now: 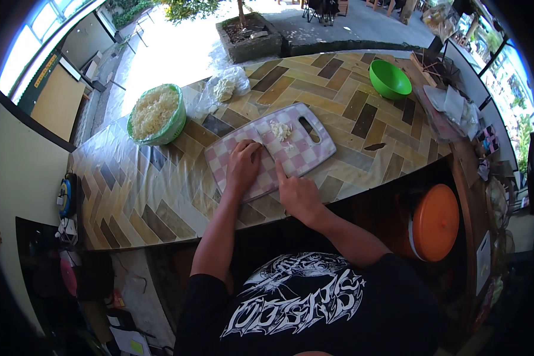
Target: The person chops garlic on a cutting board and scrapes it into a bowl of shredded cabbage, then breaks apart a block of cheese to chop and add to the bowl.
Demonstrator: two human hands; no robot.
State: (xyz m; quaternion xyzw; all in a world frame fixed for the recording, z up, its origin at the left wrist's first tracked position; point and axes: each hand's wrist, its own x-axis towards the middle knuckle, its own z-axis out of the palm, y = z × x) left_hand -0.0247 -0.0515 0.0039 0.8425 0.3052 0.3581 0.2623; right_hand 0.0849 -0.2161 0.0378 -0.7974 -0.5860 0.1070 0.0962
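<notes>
A pink-and-white checkered cutting board (317, 155) lies at an angle on the counter. My left hand (244, 166) rests on its left half, with fingers curled down over something too hidden to make out. My right hand (299, 193) is closed at the near edge around a knife, its index finger stretched along the back of the blade. The knife (269, 153) shows only as a thin dark line beside my left fingertips; its handle is covered by my palm. A small heap of chopped white pieces (280, 131) sits on the board beyond the blade.
A green-lined tub (173, 129) heaped with pale shreds stands at the left. Near it lies a clear plastic bag (224, 89) with white pieces. A green bowl (390, 80) stands at the back right. Below the counter is an orange-lidded container (436, 222).
</notes>
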